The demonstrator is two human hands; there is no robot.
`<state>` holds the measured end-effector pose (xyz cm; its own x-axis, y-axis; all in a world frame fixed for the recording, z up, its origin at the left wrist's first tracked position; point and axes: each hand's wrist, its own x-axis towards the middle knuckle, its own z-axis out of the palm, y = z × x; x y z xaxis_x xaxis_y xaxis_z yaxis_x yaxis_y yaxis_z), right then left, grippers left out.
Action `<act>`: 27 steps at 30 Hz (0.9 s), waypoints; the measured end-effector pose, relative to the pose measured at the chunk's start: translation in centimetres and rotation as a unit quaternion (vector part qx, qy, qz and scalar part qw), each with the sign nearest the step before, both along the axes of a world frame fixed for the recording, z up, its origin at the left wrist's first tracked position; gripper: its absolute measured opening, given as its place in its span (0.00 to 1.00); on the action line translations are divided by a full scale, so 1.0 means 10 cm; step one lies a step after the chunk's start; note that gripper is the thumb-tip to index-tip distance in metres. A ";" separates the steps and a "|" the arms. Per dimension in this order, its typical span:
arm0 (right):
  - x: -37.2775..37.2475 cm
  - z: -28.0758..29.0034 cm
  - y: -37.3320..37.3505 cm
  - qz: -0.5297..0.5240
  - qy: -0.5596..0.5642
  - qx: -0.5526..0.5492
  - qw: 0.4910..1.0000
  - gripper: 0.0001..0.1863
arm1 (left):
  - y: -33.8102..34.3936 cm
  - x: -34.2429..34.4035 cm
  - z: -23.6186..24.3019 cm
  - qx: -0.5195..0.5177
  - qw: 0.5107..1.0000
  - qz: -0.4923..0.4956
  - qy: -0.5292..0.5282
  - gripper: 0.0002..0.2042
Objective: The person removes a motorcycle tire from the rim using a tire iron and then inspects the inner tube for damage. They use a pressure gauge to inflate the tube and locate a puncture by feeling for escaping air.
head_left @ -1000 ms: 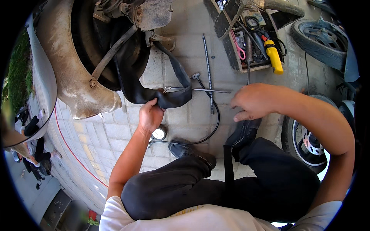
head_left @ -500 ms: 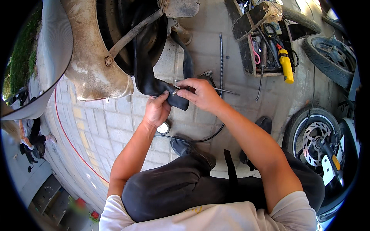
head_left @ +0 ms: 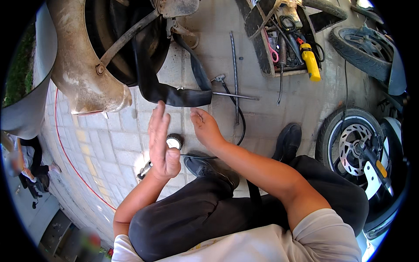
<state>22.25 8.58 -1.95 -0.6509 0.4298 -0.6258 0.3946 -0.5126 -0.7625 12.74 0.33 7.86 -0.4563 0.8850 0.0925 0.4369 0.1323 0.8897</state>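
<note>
Seemingly holding nothing in the left hand [head_left: 162, 148], opened flat, or in the right hand [head_left: 207, 127], bent loosely. Can see the black tube [head_left: 187, 98] looping from the wheel [head_left: 98, 39] to just past both hands; can't tell whether touching the left hand. Might tear it by pulling hard against the metal rod [head_left: 244, 97] beyond the right hand. Might bump the round gauge [head_left: 174, 142] between the hands by rushing.

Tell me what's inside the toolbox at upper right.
Inside the toolbox: a pink looped handle, a coiled black cable, a dark-handled tool with a bent shaft, and a yellow tool, the last two jutting over its rim. What lies beneath them is covered.
</note>
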 end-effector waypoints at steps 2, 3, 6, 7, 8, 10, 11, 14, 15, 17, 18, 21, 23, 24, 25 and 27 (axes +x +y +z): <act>-0.05 0.43 -0.10 -0.033 0.075 -0.355 0.931 0.22 | -0.26 0.16 -0.47 0.046 0.989 -0.034 0.134 0.28; -0.17 0.64 -0.11 -0.037 -0.002 -0.375 0.926 0.22 | -0.39 0.13 -0.73 0.005 0.981 0.101 0.168 0.21; -0.30 0.90 0.48 0.023 0.183 -0.163 0.969 0.21 | -1.00 -0.16 -0.92 -0.235 0.939 0.114 0.223 0.14; -0.31 0.76 0.68 0.056 0.142 0.038 0.988 0.18 | -1.15 -0.19 -0.88 -0.274 0.932 0.134 0.197 0.13; -0.30 0.45 0.88 0.044 0.083 0.231 0.969 0.18 | -1.29 -0.22 -0.93 -0.316 0.920 0.141 0.183 0.16; -0.10 -0.17 1.25 0.126 -0.047 0.414 0.900 0.11 | -1.58 -0.16 -1.05 -0.390 0.897 0.179 0.107 0.21; -0.03 -0.43 1.35 0.165 -0.095 0.439 0.878 0.10 | -1.69 -0.15 -1.14 -0.418 0.884 0.196 0.069 0.23; -0.07 -0.59 1.35 0.206 -0.163 0.462 0.847 0.10 | -1.96 0.03 -1.05 -0.437 0.887 0.104 0.102 0.33; -0.10 -0.58 1.38 0.227 -0.175 0.472 0.834 0.11 | -1.98 0.08 -1.00 -0.444 0.886 0.082 0.106 0.34; -0.21 -0.52 1.43 0.268 -0.198 0.489 0.806 0.12 | -2.00 0.17 -1.01 -0.462 0.876 0.075 0.118 0.37; -0.24 -0.50 1.43 0.285 -0.195 0.492 0.799 0.13 | -2.02 0.21 -1.02 -0.466 0.871 0.076 0.133 0.38; -0.23 -0.51 1.46 0.311 -0.189 0.495 0.789 0.16 | -1.99 0.27 -1.09 -0.478 0.859 0.106 0.149 0.39; -0.17 -0.52 1.46 0.292 -0.189 0.488 0.800 0.18 | -1.98 0.26 -1.14 -0.483 0.857 0.116 0.137 0.38; -0.15 -0.50 1.46 0.288 -0.183 0.478 0.809 0.19 | -1.99 0.25 -1.17 -0.480 0.856 0.113 0.155 0.36; -0.12 -0.47 1.45 0.282 -0.178 0.468 0.818 0.20 | -2.01 0.25 -1.18 -0.485 0.851 0.114 0.163 0.35; 0.00 -0.40 1.40 0.338 -0.177 0.479 0.791 0.20 | -2.04 0.24 -1.22 -0.493 0.845 0.110 0.177 0.34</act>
